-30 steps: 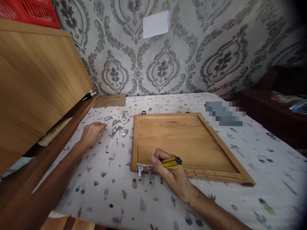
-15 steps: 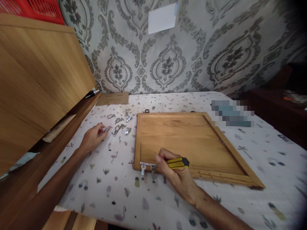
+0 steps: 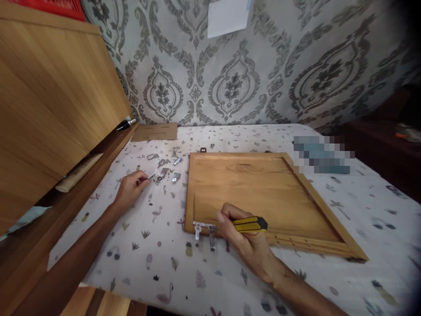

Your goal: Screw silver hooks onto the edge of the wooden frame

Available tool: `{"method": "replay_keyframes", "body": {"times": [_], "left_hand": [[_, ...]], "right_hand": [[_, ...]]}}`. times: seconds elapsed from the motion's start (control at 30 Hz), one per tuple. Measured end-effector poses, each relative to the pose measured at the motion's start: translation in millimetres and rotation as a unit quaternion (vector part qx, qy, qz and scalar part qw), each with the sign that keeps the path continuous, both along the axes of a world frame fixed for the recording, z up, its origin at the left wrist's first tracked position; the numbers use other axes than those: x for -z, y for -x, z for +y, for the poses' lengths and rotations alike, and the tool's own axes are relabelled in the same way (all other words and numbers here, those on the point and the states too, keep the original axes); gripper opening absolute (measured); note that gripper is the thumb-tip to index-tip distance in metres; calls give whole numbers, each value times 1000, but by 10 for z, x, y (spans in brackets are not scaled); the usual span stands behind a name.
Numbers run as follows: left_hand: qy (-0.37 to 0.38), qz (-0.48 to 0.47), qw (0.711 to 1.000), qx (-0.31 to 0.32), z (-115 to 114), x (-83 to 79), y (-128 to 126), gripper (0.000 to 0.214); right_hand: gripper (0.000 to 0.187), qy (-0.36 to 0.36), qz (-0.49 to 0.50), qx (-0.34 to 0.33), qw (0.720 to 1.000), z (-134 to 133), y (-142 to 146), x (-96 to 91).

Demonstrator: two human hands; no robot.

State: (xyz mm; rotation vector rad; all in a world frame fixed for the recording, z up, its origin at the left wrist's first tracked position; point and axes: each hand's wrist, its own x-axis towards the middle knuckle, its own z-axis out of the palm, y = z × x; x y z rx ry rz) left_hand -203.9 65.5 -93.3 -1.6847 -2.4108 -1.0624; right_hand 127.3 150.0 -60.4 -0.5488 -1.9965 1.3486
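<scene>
A square wooden door panel (image 3: 250,188) lies flat on the patterned cloth. My right hand (image 3: 245,243) rests on its near edge, closed round a yellow and black screwdriver (image 3: 251,224) whose tip end points at a metal hinge (image 3: 204,229) at the panel's near left corner. My left hand (image 3: 131,189) reaches out to the left, its fingers pinched on a small metal piece (image 3: 154,175) at the edge of a scatter of several small metal fittings (image 3: 167,171).
A tall wooden cabinet side (image 3: 49,96) leans over the table's left, with a paper roll (image 3: 79,172) and a black pen (image 3: 124,125) on the ledge below. A brown cardboard sheet (image 3: 154,131) lies at the back. A blurred patch (image 3: 320,153) sits right of the panel.
My left hand has closed on a small metal piece among the fittings and lifted it slightly. My right hand keeps the screwdriver at the hinge. The view has shifted a little.
</scene>
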Motion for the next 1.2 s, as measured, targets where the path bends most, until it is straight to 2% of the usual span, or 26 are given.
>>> {"method": "replay_keyframes", "body": {"times": [0.3,0.57,0.67,0.8,0.87,0.97,1.1,1.2], "left_hand": [[0,-10,1000,-12,20,-8,-29,23],[42,18,999,-28,147,25,67,25],[63,34,997,-27,182,-21,98,26],[71,81,994,-33,277,-182,128,28],[73,110,991,-27,433,-270,138,27],[82,152,985,12,830,-356,146,23],[123,208,966,89,1399,-369,147,28],[163,235,950,123,1630,-365,157,34]], "right_hand": [[46,16,-10,1,1000,-16,-6,-27],[46,20,-8,-7,1000,-8,-19,-29],[44,28,-5,-11,1000,-9,-19,-26],[43,42,-9,-23,999,-14,-24,-23],[42,43,-7,-29,999,-15,-29,-25],[41,41,-1,-30,999,-12,-31,-30],[40,38,6,-32,999,-8,-21,-27],[39,42,15,-40,998,-6,-18,-20]]}}
